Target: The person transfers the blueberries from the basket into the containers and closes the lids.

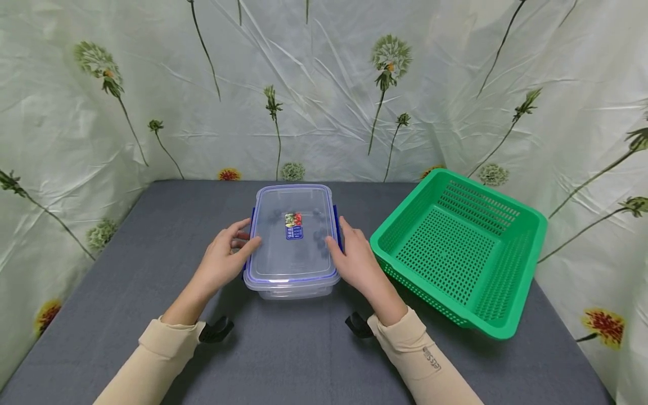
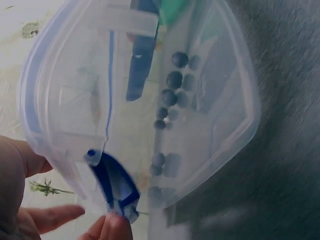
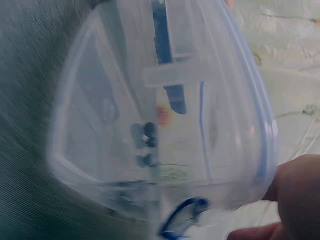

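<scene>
A clear plastic food container (image 1: pixel 292 267) with a blue-edged lid stands on the table, a small fruit label (image 1: pixel 293 226) on its lid. Several small dark round things (image 2: pixel 174 80) show through its wall. My left hand (image 1: pixel 221 257) holds the left side, thumb on the lid's edge and fingers lower down. In the left wrist view a fingertip (image 2: pixel 116 226) touches a blue clasp (image 2: pixel 103 176) that stands out from the side. My right hand (image 1: pixel 358 260) holds the opposite side with its thumb over the lid's edge. Another blue clasp (image 3: pixel 181 212) angles outward there.
A green perforated plastic basket (image 1: pixel 528 270) sits to the right, close beside my right hand. Dark grey cloth (image 1: pixel 283 354) covers the table. A pale curtain (image 1: pixel 329 67) with a flower print hangs behind and at both sides.
</scene>
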A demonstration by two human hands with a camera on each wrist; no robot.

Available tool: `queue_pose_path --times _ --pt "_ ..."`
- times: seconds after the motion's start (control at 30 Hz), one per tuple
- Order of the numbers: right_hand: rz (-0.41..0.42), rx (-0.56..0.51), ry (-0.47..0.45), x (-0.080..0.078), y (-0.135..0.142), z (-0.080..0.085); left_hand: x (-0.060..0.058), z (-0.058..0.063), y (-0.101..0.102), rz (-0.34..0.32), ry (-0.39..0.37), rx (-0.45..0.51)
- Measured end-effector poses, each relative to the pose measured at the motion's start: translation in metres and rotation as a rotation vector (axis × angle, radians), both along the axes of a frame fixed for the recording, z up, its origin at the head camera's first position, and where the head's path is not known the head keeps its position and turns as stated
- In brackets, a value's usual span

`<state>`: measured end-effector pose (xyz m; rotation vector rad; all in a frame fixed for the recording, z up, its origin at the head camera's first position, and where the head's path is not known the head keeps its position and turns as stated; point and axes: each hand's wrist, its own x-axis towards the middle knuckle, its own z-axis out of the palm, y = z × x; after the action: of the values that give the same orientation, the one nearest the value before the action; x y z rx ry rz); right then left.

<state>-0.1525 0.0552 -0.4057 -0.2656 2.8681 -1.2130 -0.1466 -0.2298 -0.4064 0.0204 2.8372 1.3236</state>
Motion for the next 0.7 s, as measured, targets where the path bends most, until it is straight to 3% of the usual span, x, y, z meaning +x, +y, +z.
queue_pose_path --times 0.3,0.5,0.7 --pt "-0.058 -0.448 -0.308 0.009 0.007 -0.029 0.017 -0.015 0.001 0.065 -0.142 0.243" --pt "-0.012 -0.646 -0.357 0.007 0.008 -0.049 0.024 -0.030 0.001 0.086 -0.210 0.392" --pt "0.108 -0.838 -0.348 0.003 0.009 -0.061 0.024 -0.038 0.003 0.041 -0.292 0.583"
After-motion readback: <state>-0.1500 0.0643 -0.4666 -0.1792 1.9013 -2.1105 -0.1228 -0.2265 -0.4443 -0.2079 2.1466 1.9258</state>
